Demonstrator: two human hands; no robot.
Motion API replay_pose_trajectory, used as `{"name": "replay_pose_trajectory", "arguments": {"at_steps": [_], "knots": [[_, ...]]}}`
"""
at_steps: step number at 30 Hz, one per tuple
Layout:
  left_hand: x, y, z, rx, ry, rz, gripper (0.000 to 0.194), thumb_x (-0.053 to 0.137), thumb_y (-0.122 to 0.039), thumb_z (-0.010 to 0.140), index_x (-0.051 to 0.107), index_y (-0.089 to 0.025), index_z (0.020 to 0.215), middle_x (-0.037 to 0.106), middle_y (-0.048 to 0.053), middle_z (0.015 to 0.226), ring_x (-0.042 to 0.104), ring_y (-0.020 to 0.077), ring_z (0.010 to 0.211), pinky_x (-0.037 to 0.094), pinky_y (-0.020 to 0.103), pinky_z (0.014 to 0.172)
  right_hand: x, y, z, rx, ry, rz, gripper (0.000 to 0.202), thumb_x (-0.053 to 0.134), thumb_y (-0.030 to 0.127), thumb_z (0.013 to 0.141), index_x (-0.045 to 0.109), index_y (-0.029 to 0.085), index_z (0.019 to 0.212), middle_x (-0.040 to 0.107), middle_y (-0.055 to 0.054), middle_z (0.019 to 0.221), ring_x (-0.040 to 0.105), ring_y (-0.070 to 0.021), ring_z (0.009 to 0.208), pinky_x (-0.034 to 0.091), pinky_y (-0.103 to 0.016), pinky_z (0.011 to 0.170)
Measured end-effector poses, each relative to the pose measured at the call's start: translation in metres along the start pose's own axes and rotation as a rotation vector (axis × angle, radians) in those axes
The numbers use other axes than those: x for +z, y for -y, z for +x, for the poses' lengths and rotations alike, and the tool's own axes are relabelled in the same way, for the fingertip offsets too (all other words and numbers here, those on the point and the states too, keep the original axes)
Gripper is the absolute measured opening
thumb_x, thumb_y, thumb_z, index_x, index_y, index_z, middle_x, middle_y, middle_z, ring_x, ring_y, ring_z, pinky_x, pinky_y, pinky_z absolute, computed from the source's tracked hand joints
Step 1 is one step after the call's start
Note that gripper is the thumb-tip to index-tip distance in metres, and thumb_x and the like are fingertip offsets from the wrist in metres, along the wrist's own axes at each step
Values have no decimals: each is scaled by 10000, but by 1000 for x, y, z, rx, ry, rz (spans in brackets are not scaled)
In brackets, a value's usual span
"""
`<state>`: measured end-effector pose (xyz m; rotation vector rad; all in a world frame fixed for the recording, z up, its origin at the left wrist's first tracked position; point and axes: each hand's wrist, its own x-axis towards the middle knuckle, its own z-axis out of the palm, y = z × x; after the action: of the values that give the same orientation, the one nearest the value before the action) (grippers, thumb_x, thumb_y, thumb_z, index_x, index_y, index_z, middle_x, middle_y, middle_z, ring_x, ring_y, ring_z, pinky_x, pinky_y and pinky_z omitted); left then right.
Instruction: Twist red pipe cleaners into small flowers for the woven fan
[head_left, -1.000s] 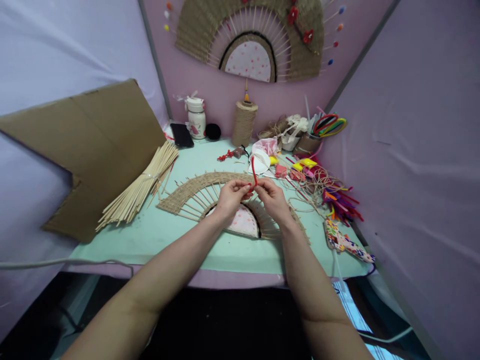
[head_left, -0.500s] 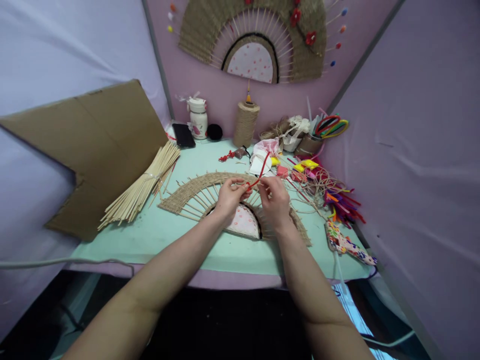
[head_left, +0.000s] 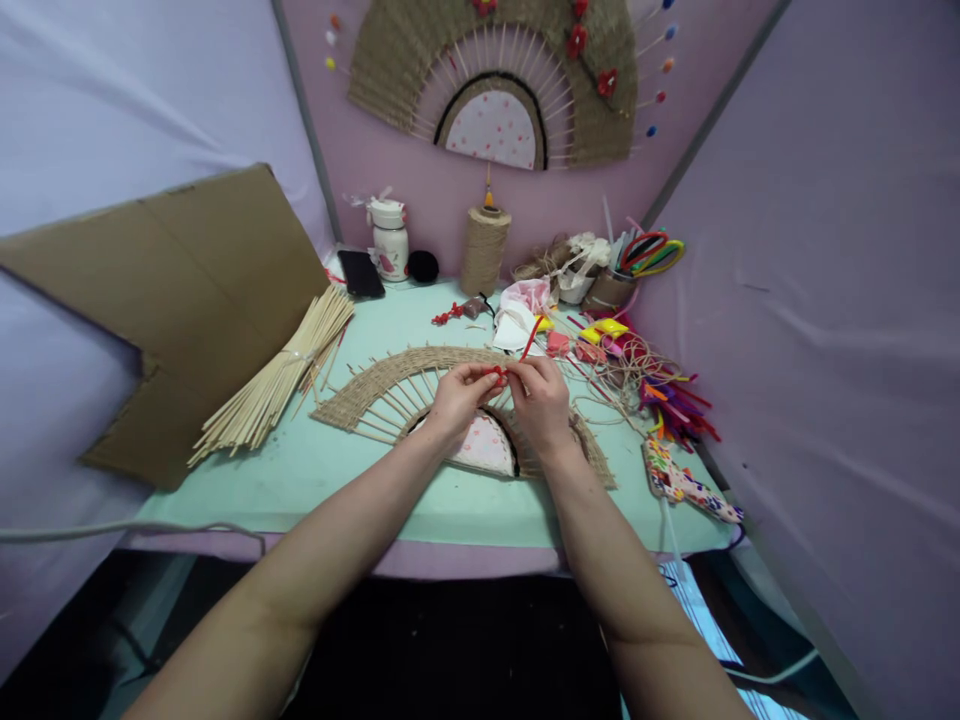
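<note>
Both hands meet above a woven fan [head_left: 375, 392] that lies on the pale green table. My left hand [head_left: 461, 396] pinches the looped end of a red fuzzy stem [head_left: 531, 338]. Close against it, my right hand [head_left: 541, 398] has its fingertips closed on the same stem, whose free end sticks up behind the fingers. Below the hands shows the fan's white half-round centre [head_left: 486, 444] with pink spots and a dark edge. The exact shape of the red loop is partly hidden by the fingers.
Bundled sticks [head_left: 277, 375] and cardboard [head_left: 187, 300] stand left. Behind are a phone [head_left: 361, 274], bottle [head_left: 391, 242] and twine spool [head_left: 485, 250]. To the right lie tangled cords, colourful stems [head_left: 679, 405] and a patterned glue gun [head_left: 686, 484]. A larger fan [head_left: 420, 70] hangs on the wall.
My right hand has moved in closer to my left hand, and less of the red stem shows between them. The whole view has shifted slightly.
</note>
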<state>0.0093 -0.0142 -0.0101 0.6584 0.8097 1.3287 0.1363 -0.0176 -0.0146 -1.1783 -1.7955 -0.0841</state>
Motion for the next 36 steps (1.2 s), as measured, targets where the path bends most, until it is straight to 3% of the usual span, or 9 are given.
{"name": "replay_pose_trajectory", "arguments": {"at_steps": [7, 19, 23, 28, 36], "knots": [[-4, 5, 4, 134, -61, 198, 196, 758, -227, 602, 634, -134, 722, 618, -9, 623, 537, 86, 584, 409, 224, 589, 5, 2, -4, 1, -24, 13, 189, 506, 241, 899, 687, 201, 936, 649, -83, 896, 585, -206, 861, 477, -355, 795], [-6, 10, 5, 278, -63, 246, 170, 698, -250, 667, 631, -147, 784, 636, 12, 722, 563, 116, 692, 432, 261, 702, 10, 10, -5, 122, -28, 327, 159, 528, 256, 877, 674, 208, 917, 696, -58, 901, 632, -189, 846, 491, -337, 779], [-7, 13, 7, 276, -57, 229, 155, 687, -236, 683, 614, -151, 790, 629, 10, 730, 566, 116, 709, 439, 257, 708, 11, 11, -4, 178, 11, 346, 153, 519, 255, 878, 657, 197, 909, 664, -57, 886, 608, -185, 828, 485, -326, 754], [-6, 16, 7, 247, -68, 172, 154, 694, -212, 671, 593, -156, 772, 607, -6, 707, 552, 103, 684, 431, 235, 670, 10, 11, -3, 107, -16, 246, 168, 499, 242, 892, 662, 208, 875, 636, -69, 910, 592, -197, 885, 475, -341, 791], [-6, 19, 8, 199, -84, 168, 183, 714, -239, 674, 607, -154, 795, 611, -1, 699, 546, 100, 659, 417, 225, 625, 11, 11, -8, 160, -35, 223, 142, 505, 248, 878, 635, 202, 912, 668, -45, 839, 605, -179, 759, 476, -313, 721]]}}
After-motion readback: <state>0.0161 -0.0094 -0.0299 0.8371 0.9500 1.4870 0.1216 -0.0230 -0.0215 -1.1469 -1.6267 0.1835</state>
